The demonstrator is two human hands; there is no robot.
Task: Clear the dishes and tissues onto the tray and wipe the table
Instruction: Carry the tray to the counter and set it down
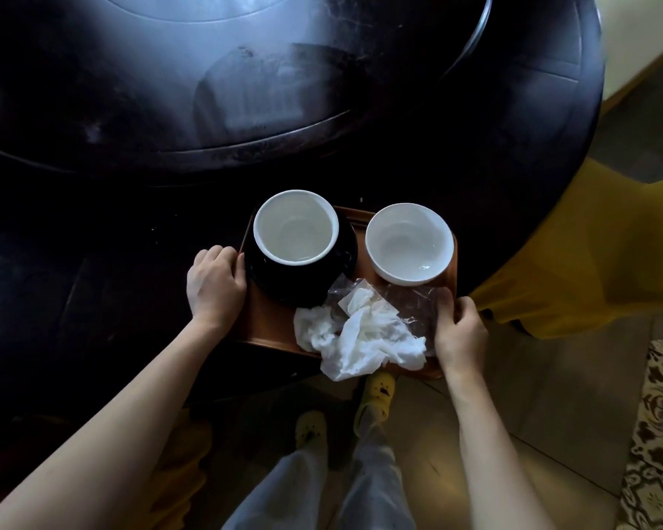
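A brown tray (263, 319) sits at the near edge of the dark round table (112, 262), partly overhanging it. On it stand a white bowl (295, 227) resting on a black plate (276, 285), a second white bowl (406, 242), crumpled white tissues (360, 338) and a clear plastic wrapper (410, 304). My left hand (215, 285) grips the tray's left edge. My right hand (460, 330) grips its right edge, thumb on the wrapper.
A raised dark turntable (245, 89) with wet smears fills the table's middle. A yellow chair cover (590, 262) hangs at the right. Below are a tiled floor, a patterned rug (659, 434) and my feet in yellow slippers (376, 392).
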